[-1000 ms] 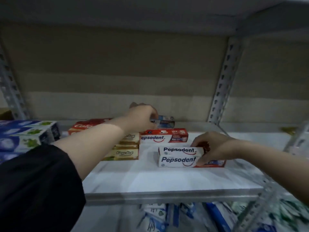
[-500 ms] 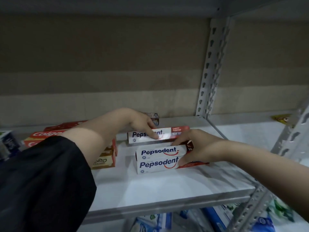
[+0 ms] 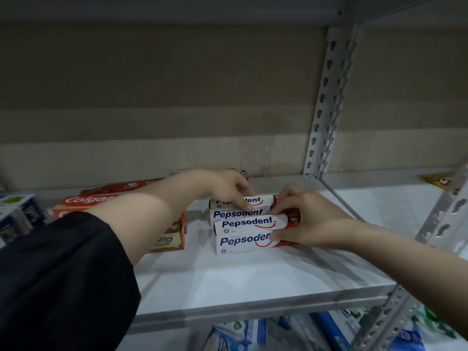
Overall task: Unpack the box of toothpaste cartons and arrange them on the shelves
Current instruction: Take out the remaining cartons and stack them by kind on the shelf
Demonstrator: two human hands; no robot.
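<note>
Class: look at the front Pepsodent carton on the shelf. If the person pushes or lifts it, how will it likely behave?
The front Pepsodent carton looks like a long, flat-sided box lying on the shelf, so it should slide rather than roll. Its crisp edges suggest thin card: probably stiff yet dentable. The right hand holds it by fingertips, hinting it is light.

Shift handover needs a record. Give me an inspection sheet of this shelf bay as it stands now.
Surface: white shelf, front part bare.
Job's things: two Pepsodent cartons, rear carton and front carton, lying side by side, touching.
Clutter: Colgate cartons and beige cartons at left; blue-white packs far left.
Grippers: left hand fingertips press the rear carton; right hand grips the front carton's end.
Cables: nothing seen.
Surroundings: perforated metal upright, beige wall, yellow wrapper on the neighbouring shelf, packs below.
</note>
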